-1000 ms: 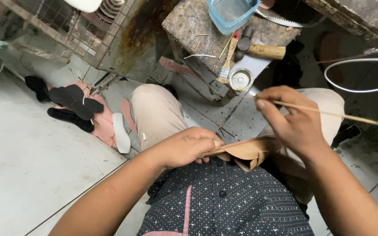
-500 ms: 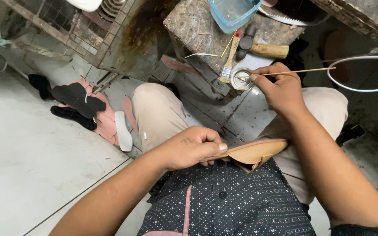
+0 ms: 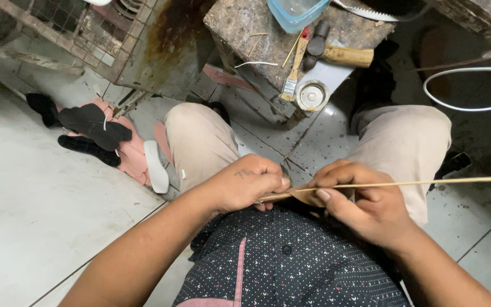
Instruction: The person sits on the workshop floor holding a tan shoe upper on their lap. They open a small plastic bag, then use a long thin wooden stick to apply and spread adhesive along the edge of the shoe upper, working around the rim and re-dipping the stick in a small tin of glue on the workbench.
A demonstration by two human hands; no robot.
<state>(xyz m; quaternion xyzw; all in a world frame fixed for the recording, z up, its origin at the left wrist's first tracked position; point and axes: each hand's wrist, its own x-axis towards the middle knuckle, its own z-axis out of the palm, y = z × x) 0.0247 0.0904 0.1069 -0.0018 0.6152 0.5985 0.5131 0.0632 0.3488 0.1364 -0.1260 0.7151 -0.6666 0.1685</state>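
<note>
1. nearest the camera, over a dark dotted shirt [image 3: 291,267], the person's left hand [image 3: 245,185] is curled shut around a thin tan leather shoe piece [image 3: 308,196], with only an edge of the piece showing between the two hands.
2. just to the right of that tan piece, the right hand [image 3: 365,207] is closed in a pinch on a long thin wooden stick [image 3: 416,183]; the stick lies across the piece's top edge and juts well out to the right.
3. judging from this, the stick's tip is being worked along the piece, perhaps spreading something from the tin; whether the edge is coated i cannot tell, so the work looks part way through.
4. beyond the tan piece, knees in beige trousers [image 3: 200,142] frame a pale tiled floor [image 3: 41,216].
5. far left of the piece, black and pink cut shoe soles [image 3: 95,128] lie piled on the floor, seemingly yet to be worked.
6. farther beyond the piece stands a rough stone block [image 3: 240,25] with a small open round tin [image 3: 312,95], a wooden-handled brush [image 3: 294,65], a wooden-handled hammer [image 3: 342,54] and a clear blue plastic tub [image 3: 296,11].
</note>
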